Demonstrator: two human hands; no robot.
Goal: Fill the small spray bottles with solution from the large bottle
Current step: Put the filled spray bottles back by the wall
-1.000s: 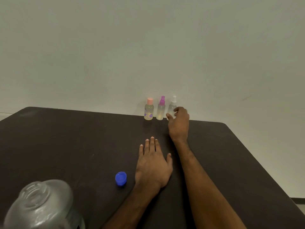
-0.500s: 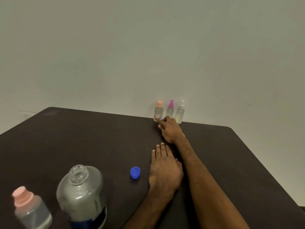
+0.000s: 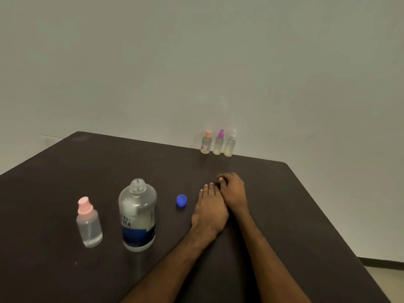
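Note:
The large clear bottle [image 3: 137,215] with a blue label stands uncapped on the dark table [image 3: 65,171], its blue cap [image 3: 181,200] lying to its right. To the bottle's left stands a small spray bottle with a pink top [image 3: 88,223]. Three more small spray bottles line the far edge: pink-capped [image 3: 206,142], magenta-topped [image 3: 219,142], white-topped [image 3: 230,144]. My left hand [image 3: 209,212] lies flat on the table, right of the cap. Beside it, my right hand [image 3: 232,190] rests with curled fingers, holding nothing.
A plain pale wall stands behind the table. The table's right edge runs diagonally down to the lower right, with floor [image 3: 384,278] beyond it.
My right hand has drawn back from the three far bottles to rest beside my left hand. The view has shifted, bringing the large bottle and the near pink-topped spray bottle fully into sight.

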